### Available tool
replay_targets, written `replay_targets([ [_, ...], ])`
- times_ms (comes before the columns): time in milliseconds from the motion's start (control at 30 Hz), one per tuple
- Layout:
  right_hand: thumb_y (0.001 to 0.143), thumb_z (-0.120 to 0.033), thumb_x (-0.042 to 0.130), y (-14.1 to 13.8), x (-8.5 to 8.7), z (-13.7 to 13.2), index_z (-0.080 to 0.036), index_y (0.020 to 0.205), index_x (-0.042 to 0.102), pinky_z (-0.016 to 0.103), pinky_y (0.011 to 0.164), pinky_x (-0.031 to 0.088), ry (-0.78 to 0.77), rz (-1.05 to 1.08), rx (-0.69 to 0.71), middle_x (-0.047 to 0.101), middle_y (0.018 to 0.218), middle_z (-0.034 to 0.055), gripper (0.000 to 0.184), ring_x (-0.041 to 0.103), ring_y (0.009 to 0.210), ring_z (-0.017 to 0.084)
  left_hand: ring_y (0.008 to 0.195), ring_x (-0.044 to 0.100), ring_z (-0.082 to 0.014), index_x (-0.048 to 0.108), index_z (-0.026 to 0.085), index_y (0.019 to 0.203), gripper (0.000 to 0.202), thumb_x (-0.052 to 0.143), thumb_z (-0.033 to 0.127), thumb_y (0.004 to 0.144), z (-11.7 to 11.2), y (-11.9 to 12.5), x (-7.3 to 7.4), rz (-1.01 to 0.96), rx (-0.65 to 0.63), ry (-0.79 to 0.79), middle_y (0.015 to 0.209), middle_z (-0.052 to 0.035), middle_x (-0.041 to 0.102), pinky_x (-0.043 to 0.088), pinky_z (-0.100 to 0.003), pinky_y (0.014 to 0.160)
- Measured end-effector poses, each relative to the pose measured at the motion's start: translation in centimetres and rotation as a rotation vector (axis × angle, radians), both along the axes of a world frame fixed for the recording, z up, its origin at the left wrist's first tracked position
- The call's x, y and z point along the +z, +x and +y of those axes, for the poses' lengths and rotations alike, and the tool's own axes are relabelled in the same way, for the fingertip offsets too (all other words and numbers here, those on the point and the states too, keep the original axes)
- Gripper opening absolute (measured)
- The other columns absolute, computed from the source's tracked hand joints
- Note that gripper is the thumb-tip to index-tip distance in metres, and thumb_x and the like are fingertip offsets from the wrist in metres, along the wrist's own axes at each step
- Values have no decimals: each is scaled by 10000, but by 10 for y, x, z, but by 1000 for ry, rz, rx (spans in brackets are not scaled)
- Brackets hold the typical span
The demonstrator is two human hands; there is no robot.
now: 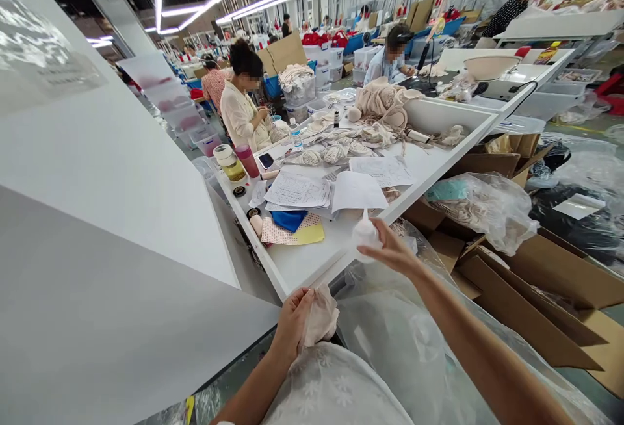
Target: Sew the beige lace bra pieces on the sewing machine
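Note:
My left hand (293, 321) is closed on a thin beige piece of fabric (322, 316), which hangs just above my lap at the table's near corner. Out to the right, my right hand (392, 249) has its thumb and fingers around a white squeeze bottle (365, 233) with a narrow nozzle pointing up. The bottle is at the table's edge; whether its base rests on anything I cannot tell. Behind it lie white paper sheets (358, 191) and a stack of handwritten papers (298, 190). A dotted pink and yellow card (292, 230) lies with a blue item (289, 219) on it.
Heaps of beige garments (383, 103) cover the far part of the white table (305, 266). A jar (229, 162), a pink tumbler (247, 160) and a phone (266, 161) line its left side. Open cardboard boxes (531, 295) and plastic bags stand at right. Co-workers sit beyond.

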State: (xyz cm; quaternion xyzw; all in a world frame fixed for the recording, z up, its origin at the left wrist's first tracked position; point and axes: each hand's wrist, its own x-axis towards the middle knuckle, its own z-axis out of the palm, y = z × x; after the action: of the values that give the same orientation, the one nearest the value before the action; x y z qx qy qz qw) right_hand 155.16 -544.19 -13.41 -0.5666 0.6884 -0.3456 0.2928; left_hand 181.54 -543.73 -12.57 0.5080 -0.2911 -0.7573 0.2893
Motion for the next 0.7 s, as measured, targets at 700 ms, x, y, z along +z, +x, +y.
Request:
replay_targets([
  [700,989,-358,478,12,2,-54,-139,1142,587,468,943,471,125,220,7,619,1155,101,288,591,1075,231,615,462,-113,639,149,714,511,781,630,619,8,25,-14,-133,54,-206,650,-2,562,371,-231,596],
])
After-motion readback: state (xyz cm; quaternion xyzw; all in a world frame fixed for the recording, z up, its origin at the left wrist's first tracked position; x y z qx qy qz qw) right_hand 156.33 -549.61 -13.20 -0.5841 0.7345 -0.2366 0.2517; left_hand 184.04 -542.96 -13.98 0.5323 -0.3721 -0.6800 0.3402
